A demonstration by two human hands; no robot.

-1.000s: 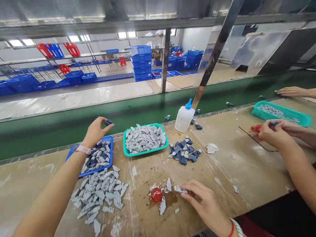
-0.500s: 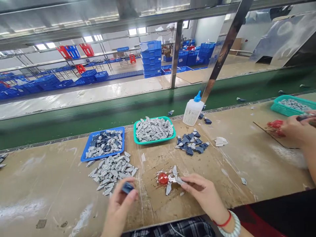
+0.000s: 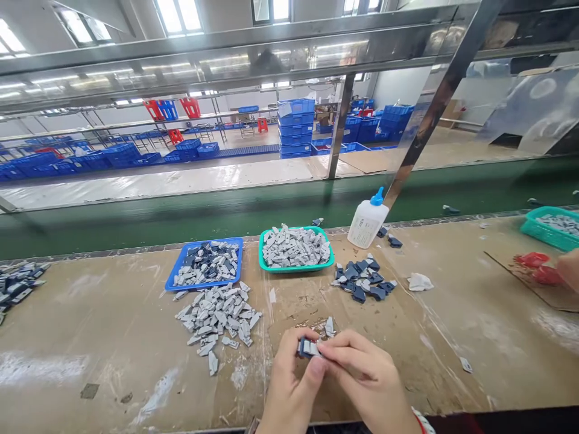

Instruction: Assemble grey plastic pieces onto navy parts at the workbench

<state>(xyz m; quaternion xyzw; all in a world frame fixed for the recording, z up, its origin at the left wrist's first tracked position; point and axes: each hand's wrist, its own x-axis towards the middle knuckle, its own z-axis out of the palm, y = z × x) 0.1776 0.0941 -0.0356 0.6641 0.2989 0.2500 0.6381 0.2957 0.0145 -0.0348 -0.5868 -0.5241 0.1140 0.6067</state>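
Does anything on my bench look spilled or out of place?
A few things, mildly. Gray pieces lie heaped loose in front of the blue tray, so they could look spilled. One small pale piece sits alone at the right, away from the piles, and a crumpled white scrap lies beside the dark parts.

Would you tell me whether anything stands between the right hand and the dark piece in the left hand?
Only the grey piece, which the right hand holds against the dark piece in the left hand; nothing else visible is in the way.
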